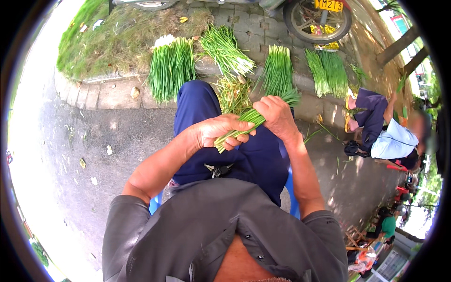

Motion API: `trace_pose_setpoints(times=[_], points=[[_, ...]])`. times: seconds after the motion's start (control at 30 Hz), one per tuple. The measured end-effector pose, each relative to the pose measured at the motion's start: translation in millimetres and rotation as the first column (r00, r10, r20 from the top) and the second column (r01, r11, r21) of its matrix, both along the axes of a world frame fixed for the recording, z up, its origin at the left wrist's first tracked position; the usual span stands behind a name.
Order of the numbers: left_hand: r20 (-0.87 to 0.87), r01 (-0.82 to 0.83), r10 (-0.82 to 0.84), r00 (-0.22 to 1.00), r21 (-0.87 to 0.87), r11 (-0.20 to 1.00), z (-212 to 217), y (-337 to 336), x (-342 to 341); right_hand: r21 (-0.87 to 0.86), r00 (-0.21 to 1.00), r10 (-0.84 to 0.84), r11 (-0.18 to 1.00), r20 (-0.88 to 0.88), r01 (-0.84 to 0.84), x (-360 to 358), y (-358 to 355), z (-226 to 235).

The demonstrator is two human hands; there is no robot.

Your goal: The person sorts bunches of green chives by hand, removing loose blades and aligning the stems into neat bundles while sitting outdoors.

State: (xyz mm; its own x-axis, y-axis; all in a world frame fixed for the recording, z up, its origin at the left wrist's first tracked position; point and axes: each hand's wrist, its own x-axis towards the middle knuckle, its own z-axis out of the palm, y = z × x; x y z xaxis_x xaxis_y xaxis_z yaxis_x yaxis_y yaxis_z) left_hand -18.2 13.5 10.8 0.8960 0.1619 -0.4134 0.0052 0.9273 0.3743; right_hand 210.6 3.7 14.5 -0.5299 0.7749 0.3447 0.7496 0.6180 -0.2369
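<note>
Above my lap I hold a bunch of green chives point(249, 120) slantwise, its cut stem ends low on the left and its darker tips at the upper right. My left hand point(223, 131) is closed round the lower stems. My right hand point(275, 114) is wrapped round the upper part, near the tips. Just beyond my knees lies a heap of yellowish trimmings point(233, 95). Along the kerb are sorted bundles: a thick chive bundle with white ends point(172, 68), a slanting bundle point(225, 49), and an upright bundle point(278, 70) close to my right hand.
More chive bundles point(328, 73) lie farther right on the kerb. A motorbike wheel point(317, 21) stands behind them. At the right a person in a light blue shirt point(393, 140) sits by the kerb. Stray stalks point(329, 130) are scattered on the pavement. I sit on a blue seat point(292, 195).
</note>
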Motion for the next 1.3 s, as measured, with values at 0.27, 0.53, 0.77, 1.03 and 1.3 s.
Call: trace_pose_setpoints(times=[0.27, 0.53, 0.77, 1.03, 1.3], points=[[-0.06, -0.11, 0.117, 0.991, 0.11, 0.988, -1, 11, -5, 0.081, 0.978, -0.209, 0.975, 0.007, 0.208, 27, 5, -1], [-0.121, -0.446, 0.478, 0.87, 0.222, 0.867, -17, 18, -7, 0.017, 0.813, -0.583, 0.813, 0.0, 0.583, 61, 5, -15], [-0.19, -0.319, 0.504, 0.843, 0.579, 0.75, -25, 8, 4, -0.233, 0.741, -0.652, 0.754, -0.159, 0.614, 39, 9, -19], [0.062, -0.448, 0.529, 0.846, 0.619, 0.644, -4, 7, 2, -0.418, 0.837, -0.534, 0.791, -0.116, 0.447, -24, -12, 4], [0.172, -0.609, 0.616, 0.769, 0.489, 0.624, -1, 2, 6, -0.618, 0.822, -0.539, 0.713, -0.183, 0.33, -49, -22, 1]])
